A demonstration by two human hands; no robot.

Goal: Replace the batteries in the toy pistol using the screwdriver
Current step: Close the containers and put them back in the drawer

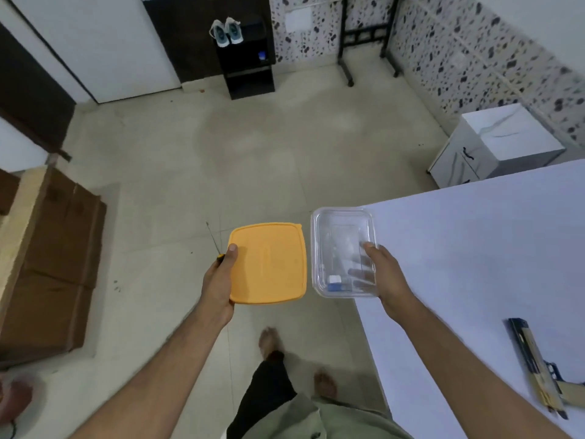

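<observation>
My left hand [220, 285] grips an orange lid [269, 263] by its left edge, held out over the floor. The same hand also pinches a thin screwdriver [214, 240] whose yellow-black handle pokes out above my thumb, shaft pointing away. My right hand [381, 274] holds a clear plastic container [343, 251] from its right side and underneath, at the table's left corner. A small blue and white item [334, 282], possibly batteries, lies in its near part. The toy pistol [538, 372], dark blue and tan, lies on the white table [474, 248] at the right edge of view.
A brown cabinet [47, 264] stands at the left. A black shoe rack [247, 58] with grey sneakers is by the far wall, a small white cabinet [497, 144] behind the table. My bare feet [269, 339] are on the tiled floor. Another person's foot [14, 400] shows at bottom left.
</observation>
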